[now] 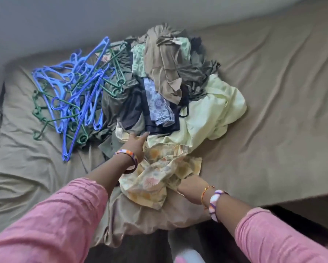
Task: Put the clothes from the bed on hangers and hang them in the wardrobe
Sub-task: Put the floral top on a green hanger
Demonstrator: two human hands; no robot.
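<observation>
Clearly we are starting on the yellow floral garment, which lies crumpled at the near edge of the clothes pile on the bed, closest to us. Our left hand reaches over the garment's far end with fingers stretched out straight, touching the cloth where it meets the pile. Our right hand is at the garment's near right corner; folds of cloth cover the fingers, so we cannot tell whether they pinch it. We judge the fabric thin, light and limp; it will sag and slide, so we should find the shoulders or neckline and lift there. Left of the pile, the blue and green plastic hangers lie tangled; they look stiff and likely to snag one another.
</observation>
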